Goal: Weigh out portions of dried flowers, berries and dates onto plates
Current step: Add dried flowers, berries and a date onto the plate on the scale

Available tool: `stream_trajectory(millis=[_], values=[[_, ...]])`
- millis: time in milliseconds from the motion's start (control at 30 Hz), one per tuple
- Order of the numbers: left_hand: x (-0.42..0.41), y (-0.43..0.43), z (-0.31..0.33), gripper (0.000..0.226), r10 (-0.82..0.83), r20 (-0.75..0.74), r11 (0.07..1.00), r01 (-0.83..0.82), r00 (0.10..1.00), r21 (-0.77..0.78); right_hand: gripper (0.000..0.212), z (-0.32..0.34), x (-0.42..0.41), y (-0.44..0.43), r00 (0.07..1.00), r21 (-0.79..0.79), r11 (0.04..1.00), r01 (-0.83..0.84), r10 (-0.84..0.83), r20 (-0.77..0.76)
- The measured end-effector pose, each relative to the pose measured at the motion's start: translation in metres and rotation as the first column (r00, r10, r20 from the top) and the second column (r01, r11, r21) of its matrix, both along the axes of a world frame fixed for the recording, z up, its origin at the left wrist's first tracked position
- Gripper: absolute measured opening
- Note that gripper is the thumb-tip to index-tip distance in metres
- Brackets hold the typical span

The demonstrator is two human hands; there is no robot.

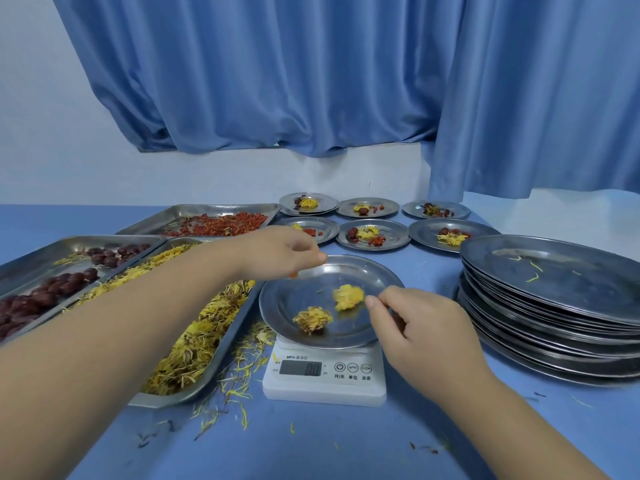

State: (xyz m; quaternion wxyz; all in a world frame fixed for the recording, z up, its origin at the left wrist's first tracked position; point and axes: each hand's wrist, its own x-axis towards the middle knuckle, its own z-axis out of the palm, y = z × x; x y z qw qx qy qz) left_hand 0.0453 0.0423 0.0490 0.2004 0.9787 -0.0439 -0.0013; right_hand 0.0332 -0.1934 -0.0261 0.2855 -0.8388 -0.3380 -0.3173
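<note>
A steel plate [294, 299] sits on a white digital scale [323, 375] in front of me. Two dried yellow flowers lie in the plate: one [348, 296] right of centre, the other [312, 318] nearer me. My left hand [284, 252] hovers over the plate's far left rim with its fingers curled, and a small orange bit shows beneath them. My right hand [412, 327] is at the plate's right rim, thumb and curled fingers pinching it. To the left are trays of dried flowers [194, 341], dates [52, 278] and red berries [221, 225].
Several filled small plates [372, 234] stand in two rows at the back. A tall stack of steel plates [554, 306] sits at the right. Loose petals [235, 389] litter the blue table beside the scale. A blue curtain hangs behind the table.
</note>
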Motion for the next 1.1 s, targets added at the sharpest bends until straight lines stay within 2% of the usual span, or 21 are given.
stream_trajectory(millis=[133,233,333,433,533,667,733,800,967,1100], values=[[-0.02,0.015,-0.005,0.024,0.009,0.035,0.997,-0.006,0.999,-0.082,0.04,0.0,-0.006,0.0,0.999,-0.02,0.999,-0.026,0.027,0.027],[-0.038,0.036,-0.008,0.016,0.037,0.064,0.991,-0.028,0.997,-0.134,0.042,0.004,-0.014,0.01,0.994,-0.036,0.999,-0.039,0.042,0.105],[-0.06,0.066,-0.008,0.017,0.114,0.092,0.976,-0.094,0.989,-0.196,0.041,0.011,-0.025,0.035,0.983,-0.065,0.996,-0.059,0.069,0.17],[-0.079,0.105,-0.001,0.019,0.227,0.1,0.956,-0.202,0.969,-0.212,0.042,0.018,-0.036,0.072,0.982,-0.04,0.993,-0.115,0.12,0.143],[-0.092,0.153,0.014,0.02,0.366,0.136,0.924,-0.342,0.921,-0.173,0.044,0.022,-0.042,0.104,0.98,-0.043,0.988,-0.15,0.154,0.127],[-0.11,0.225,0.023,0.025,0.552,0.148,0.814,-0.492,0.82,-0.309,0.042,0.012,-0.045,0.125,0.978,-0.11,0.984,-0.143,0.157,0.134],[-0.114,0.251,0.015,0.025,0.613,0.129,0.77,-0.552,0.78,-0.319,0.042,0.006,-0.045,0.128,0.973,-0.139,0.98,-0.14,0.162,0.165],[-0.113,0.271,-0.001,0.027,0.651,0.115,0.746,-0.606,0.75,-0.277,0.042,0.002,-0.046,0.13,0.968,-0.127,0.981,-0.15,0.172,0.182],[-0.101,0.302,-0.037,0.036,0.665,0.115,0.74,-0.672,0.738,0.029,0.043,-0.005,-0.047,0.133,0.957,-0.119,0.977,-0.178,0.2,0.211],[-0.089,0.322,-0.051,0.039,0.695,0.088,0.686,-0.694,0.714,0.216,0.042,-0.004,-0.047,0.134,0.953,-0.134,0.974,-0.182,0.209,0.219]])
